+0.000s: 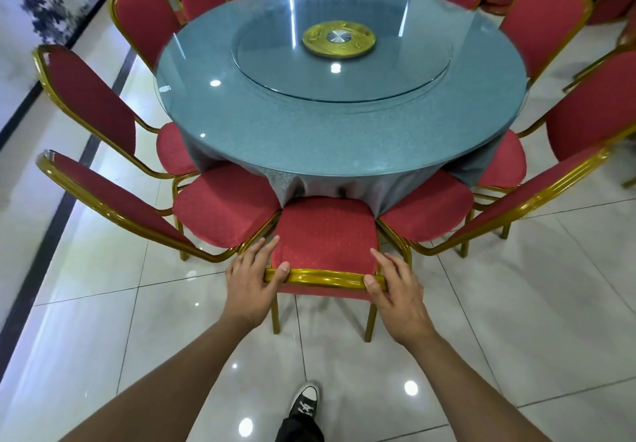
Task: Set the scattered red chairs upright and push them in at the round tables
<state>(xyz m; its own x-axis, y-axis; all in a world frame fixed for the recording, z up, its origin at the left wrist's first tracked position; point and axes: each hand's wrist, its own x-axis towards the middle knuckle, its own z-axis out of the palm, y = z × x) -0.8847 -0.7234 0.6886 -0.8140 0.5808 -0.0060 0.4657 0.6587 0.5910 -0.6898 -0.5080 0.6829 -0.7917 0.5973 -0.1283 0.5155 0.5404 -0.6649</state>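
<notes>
A red chair (325, 231) with a gold frame stands upright right in front of me, its seat front tucked under the grey cloth of the round glass-topped table (344, 138). My left hand (253, 281) grips the left end of its gold top rail, thumb over the rail. My right hand (395, 290) grips the right end the same way. Upright red chairs stand close on both sides, one at the left (220, 204) and one at the right (430, 211), their seats almost touching the held chair.
Several more red chairs ring the table, all upright. A glass turntable with a gold hub (339, 40) sits on the table. Glossy white floor tiles (516, 304) spread around me; my black sneaker (304, 402) is below. A wall with a blue painting (44, 1) runs along the left.
</notes>
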